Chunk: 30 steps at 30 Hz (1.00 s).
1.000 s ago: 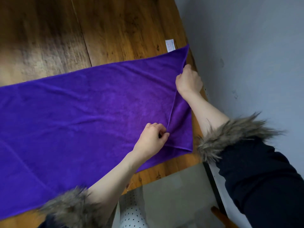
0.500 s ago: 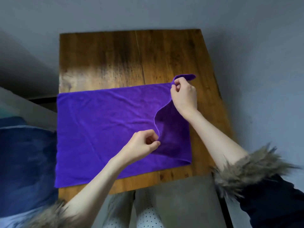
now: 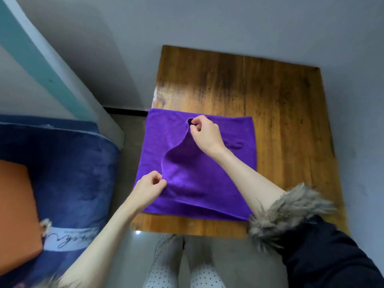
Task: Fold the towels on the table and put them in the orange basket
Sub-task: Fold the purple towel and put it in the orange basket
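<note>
Nearest to us, at the bottom of the view, stand our legs in white dotted trousers on a grey glossy floor. Our dark sleeve with a grey-brown fur cuff comes in from the near right.

To the near left we see a dark blue plush cushion or seat with a pale label bearing script we cannot read, and on it, at the left edge of the view, an orange flat-sided object that may be the basket; we cannot tell for sure.

Ahead of our legs stands the brown wooden plank table, its grain dark and streaked, its left and near edges in view. On its near left part lies the purple soft towel, doubled over, its left side reaching past the table's left edge. Our left hand pinches the near end of the upper layer's loose edge between thumb and curled fingers. Our right hand, farther off, pinches the far end of that same edge, fingers curled, so the edge runs in a lifted curve between the two hands.

Beyond the table rises a plain grey wall. At the far left a teal and white slanted panel runs down to the floor.
</note>
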{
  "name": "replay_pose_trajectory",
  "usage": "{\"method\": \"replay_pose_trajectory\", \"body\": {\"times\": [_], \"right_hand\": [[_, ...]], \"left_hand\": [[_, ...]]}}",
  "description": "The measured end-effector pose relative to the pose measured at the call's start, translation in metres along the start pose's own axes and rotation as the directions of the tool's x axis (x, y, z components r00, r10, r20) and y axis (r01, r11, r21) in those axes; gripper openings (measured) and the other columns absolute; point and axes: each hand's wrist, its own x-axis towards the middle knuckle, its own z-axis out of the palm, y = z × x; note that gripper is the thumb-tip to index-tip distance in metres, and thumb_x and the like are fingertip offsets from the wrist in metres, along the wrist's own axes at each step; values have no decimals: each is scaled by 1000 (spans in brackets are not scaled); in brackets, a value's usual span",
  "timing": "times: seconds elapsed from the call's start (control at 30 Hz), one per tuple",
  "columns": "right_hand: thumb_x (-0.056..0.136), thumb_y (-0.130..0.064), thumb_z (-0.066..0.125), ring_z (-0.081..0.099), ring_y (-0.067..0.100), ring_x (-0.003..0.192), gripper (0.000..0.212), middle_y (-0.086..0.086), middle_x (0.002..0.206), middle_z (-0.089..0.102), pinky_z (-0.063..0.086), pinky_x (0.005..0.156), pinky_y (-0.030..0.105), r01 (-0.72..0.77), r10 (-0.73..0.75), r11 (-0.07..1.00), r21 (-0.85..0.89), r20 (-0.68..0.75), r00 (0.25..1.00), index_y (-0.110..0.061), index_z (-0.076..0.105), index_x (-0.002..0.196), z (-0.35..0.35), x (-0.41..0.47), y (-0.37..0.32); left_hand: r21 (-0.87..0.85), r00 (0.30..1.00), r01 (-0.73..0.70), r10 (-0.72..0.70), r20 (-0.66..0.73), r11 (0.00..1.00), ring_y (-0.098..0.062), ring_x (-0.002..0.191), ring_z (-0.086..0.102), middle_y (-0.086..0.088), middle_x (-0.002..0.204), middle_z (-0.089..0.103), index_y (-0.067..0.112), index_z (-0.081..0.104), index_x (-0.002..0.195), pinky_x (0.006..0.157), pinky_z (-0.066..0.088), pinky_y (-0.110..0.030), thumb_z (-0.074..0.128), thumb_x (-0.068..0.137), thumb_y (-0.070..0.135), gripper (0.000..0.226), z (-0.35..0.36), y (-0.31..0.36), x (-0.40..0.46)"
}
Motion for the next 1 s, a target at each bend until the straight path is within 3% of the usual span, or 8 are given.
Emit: {"method": "replay_pose_trajectory", "body": {"times": [0.13, 0.27, 0.33, 0.47, 0.63, 0.77, 0.87, 1.0], "right_hand": [[94, -21, 44, 51, 31, 115, 31, 12, 120, 60, 42, 94, 40, 17, 10, 966, -259, 103, 995, -9, 56, 120, 18, 8, 38], [97, -29, 43, 21, 29, 140, 48, 10, 150, 30, 22, 110, 52, 19, 70, 825, -566, 135, 988, -17, 34, 142, 8, 15, 86], [97, -37, 42, 2, 26, 145, 58, 4, 158, 9, 11, 111, 59, 13, 130, 786, -618, 187, 974, -24, 18, 149, -1, 16, 107], [95, -48, 41, -9, 22, 145, 67, -6, 158, -11, 15, 110, 63, 18, 196, 758, -652, 255, 947, -35, 3, 149, -18, 11, 141], [94, -54, 38, -5, 25, 146, 69, -4, 158, -9, 30, 105, 57, -118, 283, 736, -667, 144, 948, -35, 2, 149, -37, -12, 166], [92, -56, 39, 20, 34, 140, 70, 7, 157, 9, 40, 98, 46, -260, 396, 707, -658, 64, 916, -26, 11, 149, -63, -34, 183], [92, -58, 39, 41, 40, 126, 67, 15, 148, 25, 43, 92, 45, -348, 501, 669, -657, 53, 864, -19, 22, 145, -89, -50, 196], [91, -59, 39, 46, 39, 123, 67, 19, 139, 40, 42, 94, 44, -378, 614, 620, -688, 125, 779, -12, 30, 139, -112, -77, 220]], "left_hand": [[81, 988, 135, -128, -83, 988, -20, 87, 54, 0, 84, 60, 13, 56, 86, 72, 33, -26, 53, 91, 23, 12, 7, -27, 15], [125, 983, 161, -148, -105, 979, -26, 101, 56, -7, 102, 61, 8, 57, 104, 81, 39, -30, 58, 89, 28, 25, 24, -42, 29], [198, 981, 173, -151, -119, 965, -34, 112, 49, -15, 115, 56, 5, 54, 117, 92, 36, -36, 59, 88, 30, 38, 33, -44, 33], [307, 983, 155, -116, -143, 939, -34, 119, 34, -13, 127, 41, 9, 43, 128, 93, 35, -43, 58, 89, 32, 48, 53, -27, 32], [427, 988, 82, -15, -157, 901, -36, 123, 31, -14, 132, 35, 9, 42, 132, 95, 36, -48, 58, 87, 27, 51, 66, -2, 40], [487, 983, -72, 145, -113, 871, -34, 127, 34, -15, 135, 40, 4, 46, 130, 101, 33, -45, 60, 85, 20, 51, 77, 22, 60], [500, 972, -102, 194, -135, 860, -36, 123, 37, -15, 132, 44, 5, 47, 129, 99, 35, -48, 57, 86, 17, 46, 88, 46, 75], [495, 963, -158, 245, -116, 854, -40, 116, 42, -21, 125, 48, 3, 53, 122, 94, 38, -50, 54, 88, 12, 35, 104, 65, 90]]}}
